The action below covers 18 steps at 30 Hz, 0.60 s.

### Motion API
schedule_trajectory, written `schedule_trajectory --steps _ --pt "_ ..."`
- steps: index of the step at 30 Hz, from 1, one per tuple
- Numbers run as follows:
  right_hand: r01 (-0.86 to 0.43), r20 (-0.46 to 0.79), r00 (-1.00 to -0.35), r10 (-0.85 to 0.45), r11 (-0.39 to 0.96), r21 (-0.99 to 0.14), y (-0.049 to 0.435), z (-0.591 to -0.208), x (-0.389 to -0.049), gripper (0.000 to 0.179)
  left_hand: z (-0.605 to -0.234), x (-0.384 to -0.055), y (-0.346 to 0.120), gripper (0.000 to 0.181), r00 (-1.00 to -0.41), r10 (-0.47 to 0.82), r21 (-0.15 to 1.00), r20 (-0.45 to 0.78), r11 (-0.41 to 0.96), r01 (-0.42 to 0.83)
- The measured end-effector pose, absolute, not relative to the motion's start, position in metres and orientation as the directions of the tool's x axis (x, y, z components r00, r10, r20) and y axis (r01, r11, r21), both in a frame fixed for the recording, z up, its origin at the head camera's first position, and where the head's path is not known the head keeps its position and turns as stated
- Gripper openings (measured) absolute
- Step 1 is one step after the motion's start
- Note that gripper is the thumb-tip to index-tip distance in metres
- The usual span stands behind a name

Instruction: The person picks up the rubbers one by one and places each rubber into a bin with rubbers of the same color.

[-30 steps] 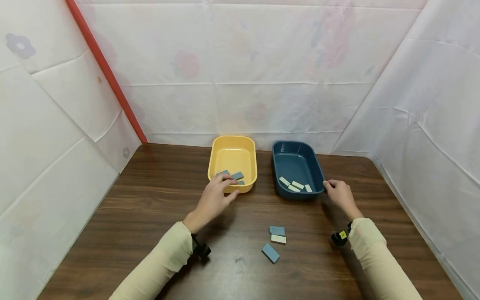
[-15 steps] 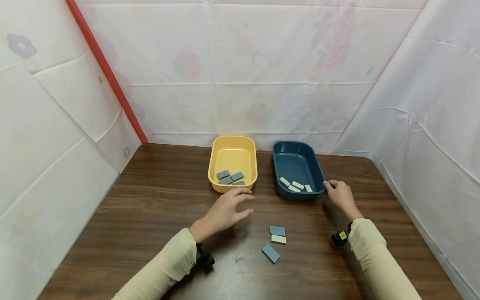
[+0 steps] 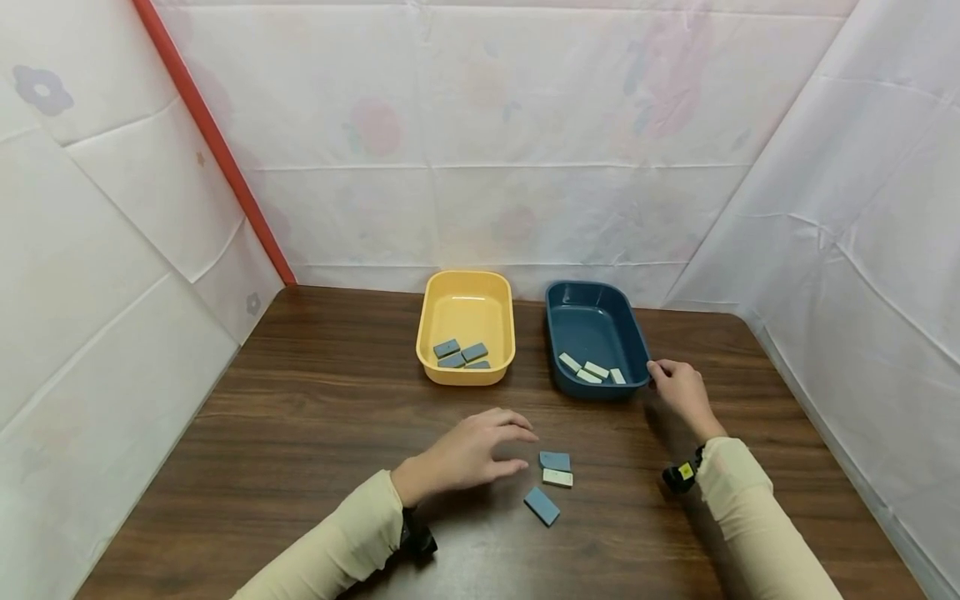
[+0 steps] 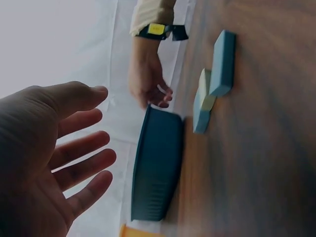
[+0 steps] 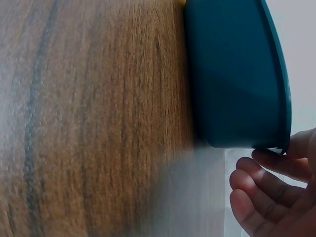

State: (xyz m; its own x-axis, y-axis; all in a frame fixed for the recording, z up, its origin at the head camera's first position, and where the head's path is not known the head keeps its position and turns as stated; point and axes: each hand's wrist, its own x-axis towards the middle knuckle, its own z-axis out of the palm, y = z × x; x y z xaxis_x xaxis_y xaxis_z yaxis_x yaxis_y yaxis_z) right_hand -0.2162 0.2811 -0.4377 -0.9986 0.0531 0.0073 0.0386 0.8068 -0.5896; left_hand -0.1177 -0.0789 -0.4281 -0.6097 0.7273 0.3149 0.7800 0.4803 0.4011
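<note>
My left hand [image 3: 476, 450] hovers over the table with its fingers spread and holds nothing. Just right of its fingertips lie a blue-grey block [image 3: 554, 461], a white block [image 3: 557, 478] touching it, and another blue-grey block [image 3: 542, 506] nearer the front. At the dark blue tray [image 3: 600, 390], my right hand [image 3: 681, 392] pinches the near right corner of the rim between thumb and forefinger; the right wrist view shows this rim [image 5: 286, 98] up close. Several white blocks [image 3: 596, 370] lie in that tray.
A yellow tray [image 3: 467, 377] with several blue-grey blocks [image 3: 447, 348] stands left of the dark blue one. Both trays are near the far edge of the brown wooden table [image 3: 315, 400]. White patterned sheets [image 3: 480, 150] hang behind and at both sides.
My left hand has drawn back from the yellow tray, moving right and nearer to the loose blocks. A further blue-grey block in the yellow tray is uncovered. My right hand stays on the rim.
</note>
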Motion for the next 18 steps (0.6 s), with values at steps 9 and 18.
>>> schedule_trajectory --steps 9,18 --pt "0.036 0.005 -0.999 0.048 0.806 -0.591 0.282 -0.437 -0.216 0.045 -0.438 -0.105 -0.066 0.027 -0.498 0.838 0.390 0.224 0.391 0.834" --pt "0.038 0.004 -0.999 0.050 0.800 -0.599 0.283 -0.438 -0.216 0.046 -0.448 -0.097 -0.054 0.026 -0.430 0.891 0.369 0.145 0.355 0.859"
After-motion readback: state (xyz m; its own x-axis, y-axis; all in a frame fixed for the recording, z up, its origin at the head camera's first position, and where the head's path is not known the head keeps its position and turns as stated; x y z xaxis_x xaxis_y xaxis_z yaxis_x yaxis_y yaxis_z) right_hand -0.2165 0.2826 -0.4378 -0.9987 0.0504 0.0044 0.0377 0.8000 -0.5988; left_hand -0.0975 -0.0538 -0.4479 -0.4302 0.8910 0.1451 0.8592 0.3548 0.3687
